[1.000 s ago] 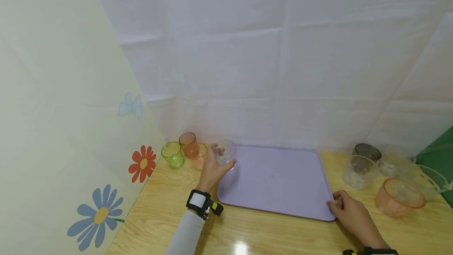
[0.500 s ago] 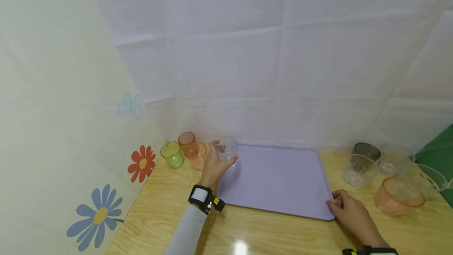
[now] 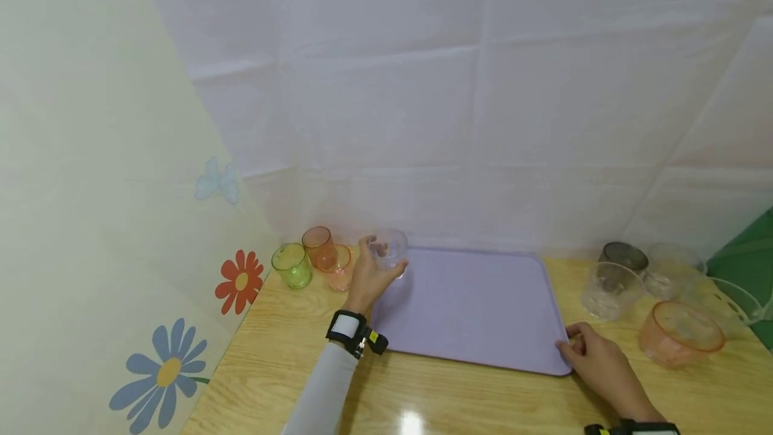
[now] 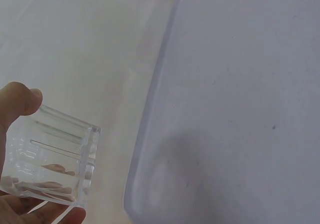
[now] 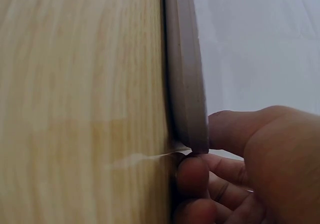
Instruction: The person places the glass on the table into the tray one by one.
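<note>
My left hand (image 3: pixel 370 280) grips a clear cup (image 4: pixel 55 156) between thumb and fingers, over the far left corner of a lilac tray (image 3: pixel 471 307). In the left wrist view the cup is seen from the side, its thick base toward the tray and its rim hidden by the hand. At the tray's near right corner my right hand (image 3: pixel 598 361) pinches the edge. The right wrist view shows the thumb (image 5: pixel 235 129) on the tray's rim (image 5: pixel 187 73) and the other fingers curled beneath it.
Left of the tray stand a green cup (image 3: pixel 292 267), an orange-brown cup (image 3: pixel 317 242) and an orange cup (image 3: pixel 338 274). On the right are an orange bowl (image 3: pixel 679 337), a dark cup (image 3: pixel 625 257) and several clear vessels, including a clear cup (image 3: pixel 610 294). A white sheet (image 3: pixel 392 99) hangs behind.
My left hand has moved slightly right and away from me, carrying the clear cup. The right hand keeps its hold on the tray, which stays in place.
</note>
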The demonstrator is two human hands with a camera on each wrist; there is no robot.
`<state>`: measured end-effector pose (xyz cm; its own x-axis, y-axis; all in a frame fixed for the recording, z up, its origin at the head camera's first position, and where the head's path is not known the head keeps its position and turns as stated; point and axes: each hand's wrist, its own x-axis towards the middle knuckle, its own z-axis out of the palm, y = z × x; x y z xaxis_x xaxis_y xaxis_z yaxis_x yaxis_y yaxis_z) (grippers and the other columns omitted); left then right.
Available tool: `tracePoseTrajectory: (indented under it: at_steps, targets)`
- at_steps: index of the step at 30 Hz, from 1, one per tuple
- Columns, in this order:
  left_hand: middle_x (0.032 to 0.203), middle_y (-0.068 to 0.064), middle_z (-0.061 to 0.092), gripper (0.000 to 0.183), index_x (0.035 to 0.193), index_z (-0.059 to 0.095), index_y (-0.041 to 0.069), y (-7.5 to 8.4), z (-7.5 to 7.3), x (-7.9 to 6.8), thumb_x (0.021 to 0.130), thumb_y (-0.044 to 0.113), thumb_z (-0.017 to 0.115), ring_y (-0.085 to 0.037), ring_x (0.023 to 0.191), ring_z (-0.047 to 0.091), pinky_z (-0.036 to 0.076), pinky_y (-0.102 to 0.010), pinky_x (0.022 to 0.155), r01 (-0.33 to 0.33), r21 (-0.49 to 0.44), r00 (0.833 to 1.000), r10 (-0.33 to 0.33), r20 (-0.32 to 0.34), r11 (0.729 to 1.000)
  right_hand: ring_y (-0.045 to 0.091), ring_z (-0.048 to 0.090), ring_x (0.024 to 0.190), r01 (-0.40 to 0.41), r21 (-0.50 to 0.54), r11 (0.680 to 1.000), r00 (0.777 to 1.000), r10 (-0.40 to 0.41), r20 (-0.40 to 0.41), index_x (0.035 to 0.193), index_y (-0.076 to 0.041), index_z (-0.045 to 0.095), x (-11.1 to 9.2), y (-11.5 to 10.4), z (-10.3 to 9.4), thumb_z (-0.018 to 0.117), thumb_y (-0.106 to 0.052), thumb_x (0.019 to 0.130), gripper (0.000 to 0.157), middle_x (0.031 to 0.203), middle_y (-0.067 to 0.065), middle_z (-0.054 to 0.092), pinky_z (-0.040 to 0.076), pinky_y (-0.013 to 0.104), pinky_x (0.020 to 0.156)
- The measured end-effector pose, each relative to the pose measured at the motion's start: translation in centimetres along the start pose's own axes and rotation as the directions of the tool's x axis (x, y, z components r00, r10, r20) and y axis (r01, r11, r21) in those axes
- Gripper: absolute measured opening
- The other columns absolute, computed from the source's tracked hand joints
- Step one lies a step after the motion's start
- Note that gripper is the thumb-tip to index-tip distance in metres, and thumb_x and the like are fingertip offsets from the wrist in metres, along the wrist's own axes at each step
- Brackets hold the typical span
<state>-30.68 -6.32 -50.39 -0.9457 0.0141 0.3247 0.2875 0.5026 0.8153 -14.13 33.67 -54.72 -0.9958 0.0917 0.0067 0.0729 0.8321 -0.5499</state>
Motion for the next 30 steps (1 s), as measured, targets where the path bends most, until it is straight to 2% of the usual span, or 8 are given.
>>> tracePoseTrajectory:
  at_steps: [7, 19, 30]
  targets:
    - [0.122, -0.015, 0.069, 0.09, 0.147, 0.04, 0.002, 0.0, 0.4, 0.5, 0.081, 0.035, 0.091, -0.034, 0.109, 0.07, 0.056, -0.05, 0.094, 0.023, -0.011, 1.0, -0.023, 0.003, 1.0, 0.014, 0.052, 0.069, 0.006, 0.007, 1.0, 1.0, -0.006, -0.003, 0.121, 0.01, 0.06, 0.1, 0.0, 0.0, 0.068, -0.025, 0.103, 0.04, 0.08, 0.001, 0.06, 0.042, 0.03, 0.063]
    - [0.126, -0.022, 0.071, 0.089, 0.146, 0.04, 0.004, -0.3, 0.9, 1.0, 0.081, 0.04, 0.089, -0.039, 0.111, 0.071, 0.057, -0.053, 0.094, 0.009, 0.022, 1.0, -0.009, 0.003, 1.0, 0.012, 0.051, 0.068, 0.009, 0.001, 1.0, 1.0, -0.009, -0.006, 0.121, 0.01, 0.06, 0.0, 0.0, 0.0, 0.068, -0.026, 0.103, 0.041, 0.08, 0.0, 0.06, 0.042, 0.029, 0.063]
    - [0.125, -0.022, 0.07, 0.089, 0.147, 0.039, 0.003, -0.7, 1.3, 1.4, 0.083, 0.041, 0.088, -0.038, 0.111, 0.07, 0.057, -0.052, 0.096, 0.012, 0.017, 1.0, -0.012, 0.025, 1.0, 0.011, 0.05, 0.065, 0.006, 0.005, 1.0, 1.0, -0.005, -0.013, 0.122, 0.01, 0.059, -0.1, -0.1, 0.1, 0.068, -0.025, 0.103, 0.041, 0.079, 0.0, 0.059, 0.039, 0.028, 0.06]
